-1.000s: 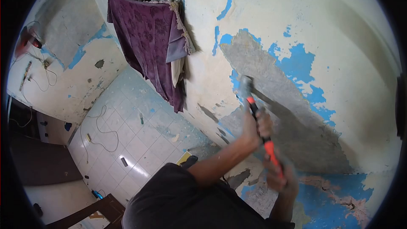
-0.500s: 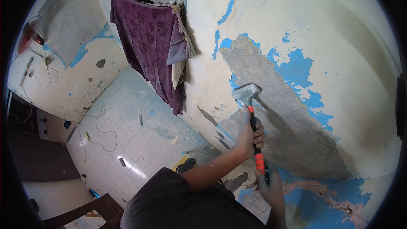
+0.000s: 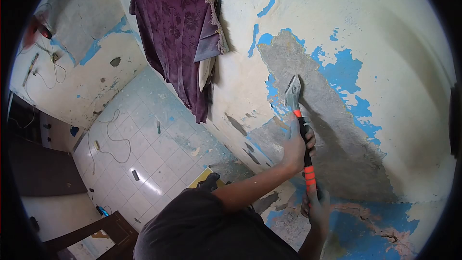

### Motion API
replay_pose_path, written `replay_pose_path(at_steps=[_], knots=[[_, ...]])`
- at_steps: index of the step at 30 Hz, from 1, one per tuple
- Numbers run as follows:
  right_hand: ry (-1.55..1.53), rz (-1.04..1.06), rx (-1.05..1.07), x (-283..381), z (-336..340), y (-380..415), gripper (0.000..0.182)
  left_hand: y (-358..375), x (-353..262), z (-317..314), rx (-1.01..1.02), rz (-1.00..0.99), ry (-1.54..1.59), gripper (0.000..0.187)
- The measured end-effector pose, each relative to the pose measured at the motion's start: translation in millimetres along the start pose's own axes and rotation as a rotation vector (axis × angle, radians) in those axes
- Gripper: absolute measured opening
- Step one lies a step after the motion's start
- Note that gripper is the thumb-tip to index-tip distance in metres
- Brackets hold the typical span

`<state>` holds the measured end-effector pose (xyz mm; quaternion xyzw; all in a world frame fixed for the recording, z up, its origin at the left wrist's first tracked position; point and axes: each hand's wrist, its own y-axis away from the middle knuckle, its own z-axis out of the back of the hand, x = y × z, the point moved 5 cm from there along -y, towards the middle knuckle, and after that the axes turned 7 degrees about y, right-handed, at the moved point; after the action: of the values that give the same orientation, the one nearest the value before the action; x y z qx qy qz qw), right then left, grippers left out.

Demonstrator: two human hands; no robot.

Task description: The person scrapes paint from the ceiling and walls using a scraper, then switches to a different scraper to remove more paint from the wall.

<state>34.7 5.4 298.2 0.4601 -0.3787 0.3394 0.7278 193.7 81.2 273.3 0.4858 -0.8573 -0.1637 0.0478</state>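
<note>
Both hands grip a long-handled wall scraper [image 3: 293,92] with a grey metal head and a black and orange handle. My left hand [image 3: 298,145] is wrapped around the black part of the shaft, just below the head. Lower down, my right hand [image 3: 316,207] closes around the handle near its end, below the orange bands. The scraper's head appears nearly edge-on over a bare grey patch [image 3: 332,135] of the wall. Ragged blue paint [image 3: 341,70] and cream paint [image 3: 399,96] border that patch.
A purple curtain [image 3: 166,43] hangs from a barred window left of the worked wall. The tiled floor [image 3: 154,156] carries paint flakes, a cable [image 3: 129,145] and a small dark block [image 3: 135,175]. A brown wooden frame [image 3: 118,228] stands at lower left.
The scraper's head has turned from broadside to nearly edge-on and shifted right and up over the grey patch. Both hands moved right with the handle, and the view has shifted slightly.
</note>
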Motion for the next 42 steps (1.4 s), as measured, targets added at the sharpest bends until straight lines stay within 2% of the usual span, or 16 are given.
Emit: replay_pose_path(at_steps=[2, 6, 8, 13, 16, 17, 20, 21, 29, 32, 33, 35, 37, 38, 41, 42], knots=[[0.137, 0.062, -0.047, -4, 7, -3, 0.037, 3, 9, -1, -0.008, -0.003, -0.016, 0.044], [0.149, 0.029, -0.074, 16, -1, -9, 0.032, -9, -1, 2, -0.124, -0.055, -0.031, 0.043], [0.122, -0.041, -0.076, 20, 0, -23, 0.028, -16, -6, 6, -0.078, -0.055, 0.013, 0.045], [0.231, 0.108, -0.063, 35, -4, -4, 0.029, 0, 2, -3, -0.069, 0.053, 0.059, 0.041], [0.288, 0.061, -0.083, 31, -14, -13, 0.029, -20, -20, 13, -0.031, -0.049, 0.064, 0.042], [0.299, 0.043, -0.087, 30, -20, -14, 0.029, -16, -19, 13, -0.039, -0.004, 0.060, 0.042], [0.268, 0.211, -0.039, 21, -28, 12, 0.027, 5, -12, 9, -0.046, 0.146, 0.043, 0.043], [0.285, 0.224, -0.035, 21, -28, 4, 0.027, 0, -17, 8, -0.036, 0.110, 0.038, 0.044], [0.257, 0.187, -0.062, 13, -27, 10, 0.027, -5, -16, 12, -0.082, 0.055, 0.027, 0.044], [0.418, 0.004, 0.025, 15, -22, -28, 0.029, -18, -26, 26, -0.050, -0.014, 0.070, 0.042], [0.426, 0.108, 0.015, 19, -26, -22, 0.029, -24, -34, 29, -0.017, -0.053, 0.078, 0.042], [0.427, 0.322, -0.007, 31, -39, 1, 0.031, -9, -28, 23, -0.023, 0.044, 0.088, 0.041], [0.351, 0.245, -0.004, 35, -36, 9, 0.030, 11, -18, 0, 0.050, 0.157, 0.080, 0.040], [0.321, 0.192, -0.002, 33, -33, 13, 0.030, 11, -20, -3, -0.029, 0.130, 0.059, 0.041], [0.391, 0.134, -0.021, 29, -31, -6, 0.030, -13, -28, 17, -0.010, -0.004, 0.050, 0.042], [0.392, 0.195, -0.033, 27, -32, 0, 0.031, -10, -30, 16, -0.009, -0.007, 0.051, 0.042]])
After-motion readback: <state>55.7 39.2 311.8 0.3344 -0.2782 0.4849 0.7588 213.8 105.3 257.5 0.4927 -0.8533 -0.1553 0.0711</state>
